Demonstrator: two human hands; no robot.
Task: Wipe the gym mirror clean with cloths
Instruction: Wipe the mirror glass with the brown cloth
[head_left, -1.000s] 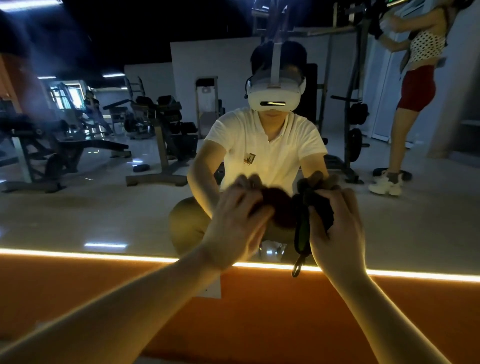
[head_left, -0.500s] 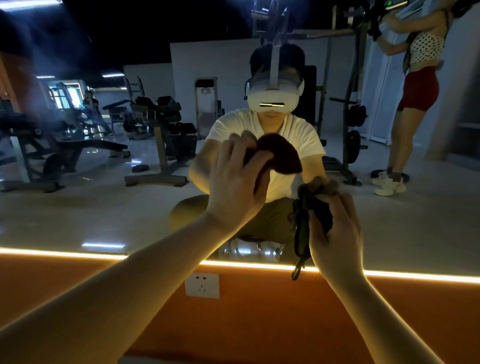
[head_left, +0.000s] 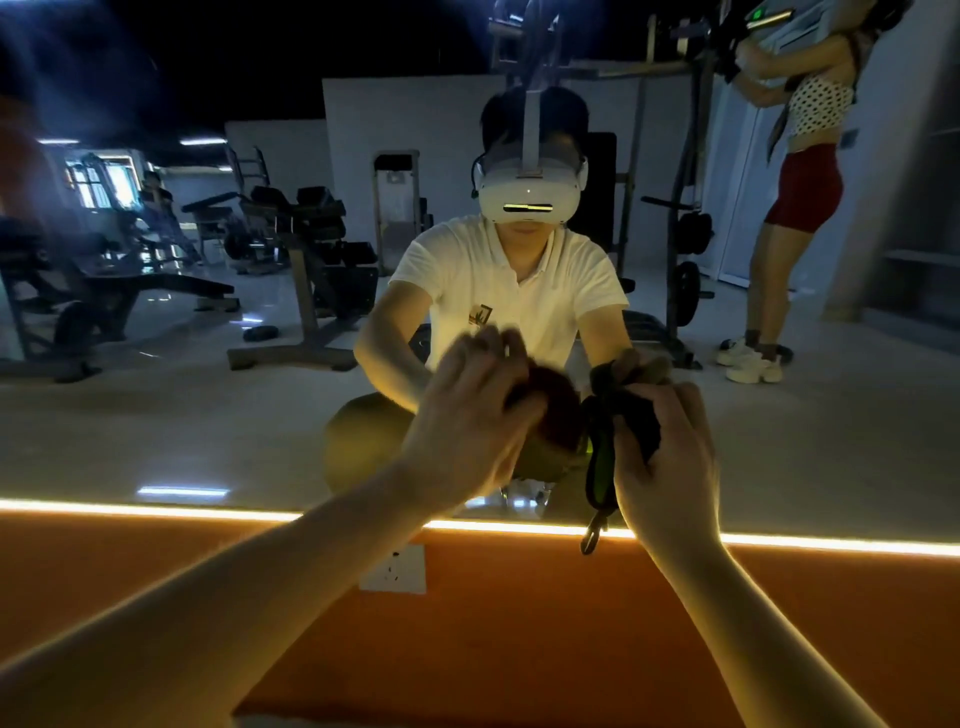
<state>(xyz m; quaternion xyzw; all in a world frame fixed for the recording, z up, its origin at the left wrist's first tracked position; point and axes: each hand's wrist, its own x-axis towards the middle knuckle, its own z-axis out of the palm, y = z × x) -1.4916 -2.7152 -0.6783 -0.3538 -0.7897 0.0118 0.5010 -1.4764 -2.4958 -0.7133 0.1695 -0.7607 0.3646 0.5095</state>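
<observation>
Maroon-brown soft cloth (head_left: 553, 415), wadded into a ball, sits in the grip of the left hand (head_left: 467, 421), fingers curled over it and pushing it onto the big gym wall mirror (head_left: 156, 415), low down near the bottom edge. Over on the right hand (head_left: 667, 457) the grip is closed around a bunched black cloth with a green edge (head_left: 602, 457), just beside the first one, with a little dangling loop (head_left: 592, 540) off the bottom; can't tell if this one actually touches the glass. Handling-wise I'd guess both rags are super light and floppy, zero stiffness, so best to hold them balled up in the palm with a fat pad facing out, not by a corner. Glass looks slick and hard, so they should slide easy but need palm pressure. I'd keep that loop off the mirror. Below the glass runs a glowing yellow light strip (head_left: 156, 506), then an orange wall (head_left: 519, 649) with a white wall socket (head_left: 393, 569).
</observation>
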